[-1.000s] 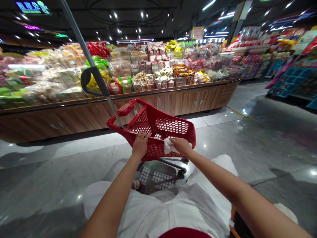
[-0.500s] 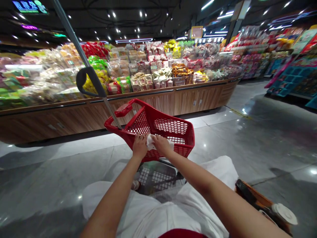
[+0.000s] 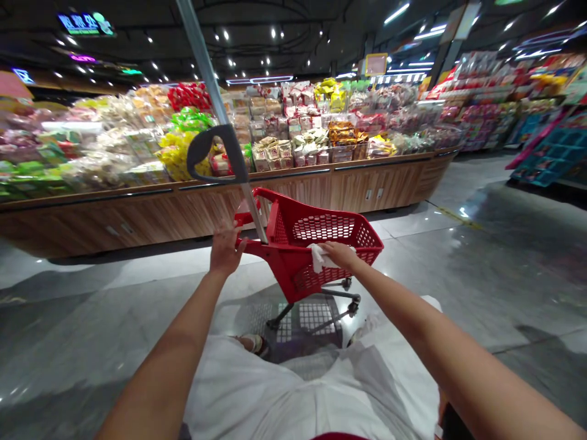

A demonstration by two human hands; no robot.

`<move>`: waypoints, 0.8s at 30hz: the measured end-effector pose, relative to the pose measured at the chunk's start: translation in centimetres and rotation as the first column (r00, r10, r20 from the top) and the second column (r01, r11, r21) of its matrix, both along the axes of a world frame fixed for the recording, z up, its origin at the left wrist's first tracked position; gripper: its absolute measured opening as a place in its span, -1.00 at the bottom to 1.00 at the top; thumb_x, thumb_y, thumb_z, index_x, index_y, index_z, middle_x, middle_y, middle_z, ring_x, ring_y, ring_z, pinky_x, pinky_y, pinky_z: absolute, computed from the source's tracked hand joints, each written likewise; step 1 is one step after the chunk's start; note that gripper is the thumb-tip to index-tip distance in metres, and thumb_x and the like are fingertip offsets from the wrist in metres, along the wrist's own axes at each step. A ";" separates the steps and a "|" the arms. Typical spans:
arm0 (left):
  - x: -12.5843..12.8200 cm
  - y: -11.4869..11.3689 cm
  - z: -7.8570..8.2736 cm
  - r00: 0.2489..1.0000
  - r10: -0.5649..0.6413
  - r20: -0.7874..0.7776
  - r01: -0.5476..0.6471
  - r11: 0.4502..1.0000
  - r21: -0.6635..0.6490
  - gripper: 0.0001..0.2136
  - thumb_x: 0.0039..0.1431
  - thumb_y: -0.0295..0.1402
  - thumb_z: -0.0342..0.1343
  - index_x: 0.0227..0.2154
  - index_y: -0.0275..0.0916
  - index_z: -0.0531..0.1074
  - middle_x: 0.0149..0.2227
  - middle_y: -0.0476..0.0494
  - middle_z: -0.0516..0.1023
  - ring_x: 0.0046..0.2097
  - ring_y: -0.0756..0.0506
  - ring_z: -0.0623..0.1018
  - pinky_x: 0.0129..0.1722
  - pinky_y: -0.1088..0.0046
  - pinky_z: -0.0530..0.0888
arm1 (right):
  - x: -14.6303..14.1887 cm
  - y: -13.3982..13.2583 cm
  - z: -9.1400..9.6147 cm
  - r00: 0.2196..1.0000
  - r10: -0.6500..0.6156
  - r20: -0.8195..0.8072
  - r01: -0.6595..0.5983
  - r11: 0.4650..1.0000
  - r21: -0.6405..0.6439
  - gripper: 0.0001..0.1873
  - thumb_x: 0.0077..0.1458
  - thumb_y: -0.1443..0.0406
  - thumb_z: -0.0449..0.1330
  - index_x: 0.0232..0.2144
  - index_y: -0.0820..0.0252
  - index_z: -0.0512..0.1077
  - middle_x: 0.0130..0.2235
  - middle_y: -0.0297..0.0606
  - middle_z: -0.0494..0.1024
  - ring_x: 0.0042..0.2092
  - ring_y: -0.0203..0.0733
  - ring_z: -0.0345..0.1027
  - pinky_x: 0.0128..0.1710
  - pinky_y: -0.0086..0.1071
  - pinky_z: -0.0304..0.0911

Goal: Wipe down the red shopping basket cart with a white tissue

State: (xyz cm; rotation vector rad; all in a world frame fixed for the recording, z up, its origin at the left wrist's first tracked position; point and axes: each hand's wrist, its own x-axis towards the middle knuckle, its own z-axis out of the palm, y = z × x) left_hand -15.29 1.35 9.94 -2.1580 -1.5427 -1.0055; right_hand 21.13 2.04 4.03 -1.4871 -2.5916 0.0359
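A small red plastic shopping cart [image 3: 339, 235] stands on the floor in front of me, with a grey pull handle [image 3: 215, 91] rising from its left end. My left hand [image 3: 225, 249] grips the cart's left rim beside the handle's base. My right hand [image 3: 340, 254] presses a white cloth [image 3: 320, 256] onto the near rim, fingers closed over it. The basket's mesh walls show nothing inside from here.
A long wooden display counter [image 3: 183, 208] piled with packaged snacks runs across behind the cart. More stocked shelves [image 3: 486, 104] stand at the right, with blue racks [image 3: 550, 156] farther right. Glossy grey tiles [image 3: 481, 263] cover the floor around the cart.
The cart has turned, its handle end swinging right. My left hand moved from the near rim to the left rim by the handle. My right hand slid the cloth rightward along the rim.
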 end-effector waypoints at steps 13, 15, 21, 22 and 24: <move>14.3 -4.3 -0.8 0.867 -0.338 0.367 0.376 0.926 -0.035 -0.57 0.32 -0.19 -0.22 0.19 -0.21 0.15 0.17 -0.25 0.35 0.19 -0.15 0.35 0.17 0.21 0.31 | -8.3 -6.4 0.2 0.744 0.124 -0.656 0.205 0.893 0.401 -0.50 0.27 0.33 -0.20 0.22 0.15 0.16 0.20 -0.13 0.28 0.27 -0.17 0.03 0.21 -0.18 0.07; 15.8 -5.3 -0.6 0.804 -0.427 0.413 0.478 0.878 -0.023 -0.54 0.33 -0.18 -0.24 0.23 -0.21 0.08 0.18 -0.26 0.34 0.15 -0.12 0.40 0.12 0.28 0.37 | -6.9 -6.7 1.1 0.788 0.087 -0.610 0.211 0.892 0.399 -0.51 0.26 0.30 -0.15 0.22 0.12 0.16 0.23 -0.15 0.24 0.28 -0.12 0.00 0.23 -0.13 0.01; 15.7 -1.5 1.5 0.861 -0.464 0.208 0.477 0.879 -0.015 -0.58 0.31 -0.22 -0.18 0.17 -0.23 0.19 0.19 -0.25 0.33 0.25 -0.14 0.27 0.22 0.20 0.25 | -0.4 -5.8 5.2 0.849 -0.145 -0.509 0.345 0.881 0.324 -0.56 0.17 0.30 0.01 0.09 0.20 0.33 0.10 -0.10 0.38 0.14 0.01 0.16 0.17 -0.07 0.05; 15.3 0.1 1.8 0.907 -0.388 0.162 0.398 0.917 -0.030 -0.58 0.31 -0.23 -0.16 0.16 -0.24 0.20 0.22 -0.26 0.29 0.29 -0.17 0.20 0.25 0.14 0.19 | 0.3 -5.9 5.6 0.866 -0.141 -0.480 0.325 0.888 0.325 -0.59 0.17 0.33 0.00 0.05 0.20 0.37 0.07 -0.10 0.41 0.11 -0.01 0.19 0.16 -0.09 0.07; 14.8 3.3 2.0 0.971 -0.215 0.103 0.225 0.969 -0.104 -0.57 0.29 -0.22 -0.13 0.16 -0.25 0.22 0.25 -0.28 0.24 0.33 -0.25 0.09 0.27 -0.02 0.08 | 1.1 -6.1 6.0 0.885 -0.114 -0.452 0.292 0.891 0.347 -0.61 0.18 0.36 -0.04 0.02 0.21 0.40 0.06 -0.11 0.44 0.10 -0.05 0.22 0.14 -0.16 0.12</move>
